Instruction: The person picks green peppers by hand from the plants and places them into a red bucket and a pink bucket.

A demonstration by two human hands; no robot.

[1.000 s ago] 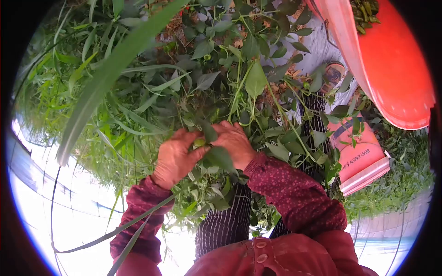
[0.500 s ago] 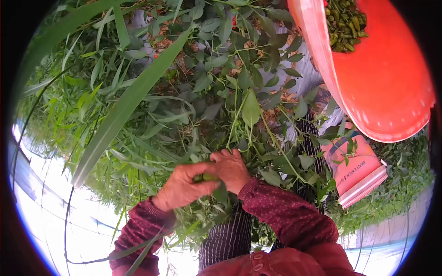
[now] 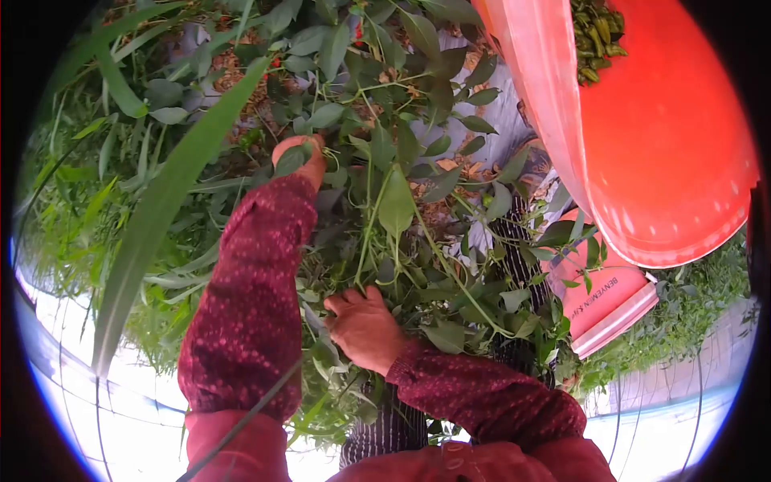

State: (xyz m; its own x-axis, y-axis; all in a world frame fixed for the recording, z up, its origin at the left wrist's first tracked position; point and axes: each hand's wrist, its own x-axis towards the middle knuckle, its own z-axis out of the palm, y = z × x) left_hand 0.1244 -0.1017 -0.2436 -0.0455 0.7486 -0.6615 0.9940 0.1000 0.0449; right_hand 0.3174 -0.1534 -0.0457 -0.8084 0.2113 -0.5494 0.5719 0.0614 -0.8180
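Maroon sleeves [image 3: 249, 281]: dotted with paler spots and covering both arms to the wrists; stretched upward across the leaves on the left, bent in from the lower right on the other side.
Left hand [image 3: 312, 165]: reaching far into the foliage toward the upper left, partly behind a broad leaf [image 3: 291, 159]; with fingertips hidden, cannot tell whether clamped on something or loose.
Right hand [image 3: 365, 328]: low in the middle, back upward, with fingers curled among stems and leaves; cannot tell whether gripping or only resting there.
Hands: well apart from each other, both within the same greenery.
Pepper plants [image 3: 395, 201]: spread across the middle of the view, around both hands, with light-green stems and one large bright leaf above the right hand.
Green peppers [image 3: 596, 36]: heaped inside the red tub [image 3: 675, 161], near the top edge of the view, well apart from both hands.
Pink lettered item [image 3: 606, 297]: just below the tub, partly behind leaves, printed with "BENYEMEN"; cannot tell exactly what kind.
Grass blade [image 3: 181, 177]: long and broad, slanting down the left side.
Ground: visible between leaves as silvery sheeting [image 3: 499, 96] and brown dry litter [image 3: 253, 96].
Striped trousers [image 3: 385, 430]: dark with thin white lines, below the right hand.
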